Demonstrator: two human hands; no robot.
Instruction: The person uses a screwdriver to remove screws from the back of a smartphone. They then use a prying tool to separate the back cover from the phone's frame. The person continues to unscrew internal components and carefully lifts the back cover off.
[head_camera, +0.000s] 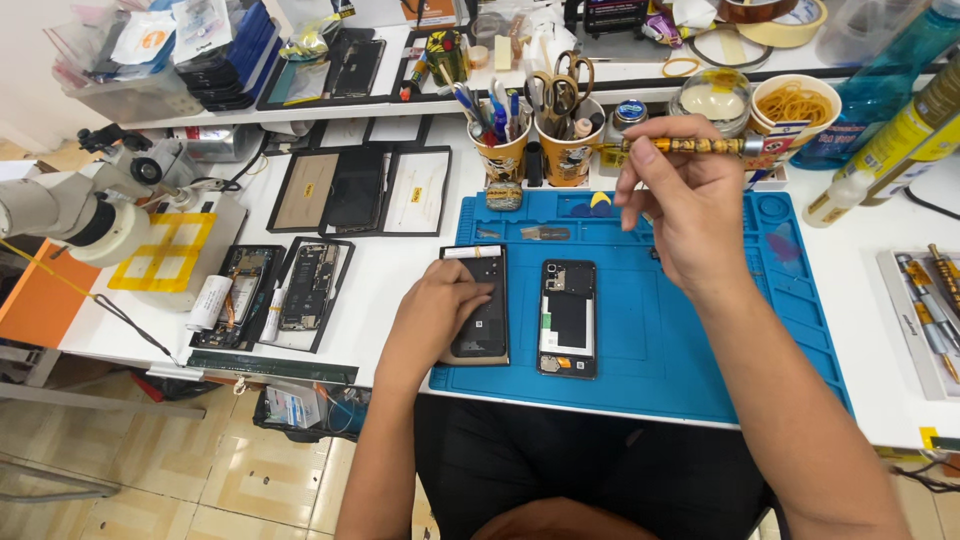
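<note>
Left hand (440, 315) lies flat, fingers spread, pinning a dark rectangular phone panel (480, 305) at the left edge of the blue silicone work mat (690, 340). Right hand (685, 205) is closed round a patterned yellow-brown screwdriver (695, 146), raised above the mat. An opened black phone body (567, 318) lies just right of the panel. Likely between fastener steps; the tip needs bringing down. The mat's right half offers room; cups crowd its far edge.

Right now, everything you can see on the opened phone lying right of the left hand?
The opened phone is a dark rectangular body lying flat, back cover off, long axis running away from the person. Exposed inside: a camera cutout at top left, a black shield over a white panel, small boards at the bottom. It rests on the blue work mat, just right of the phone part under the left hand. Nothing touches it; the right hand holds a screwdriver above.
</note>
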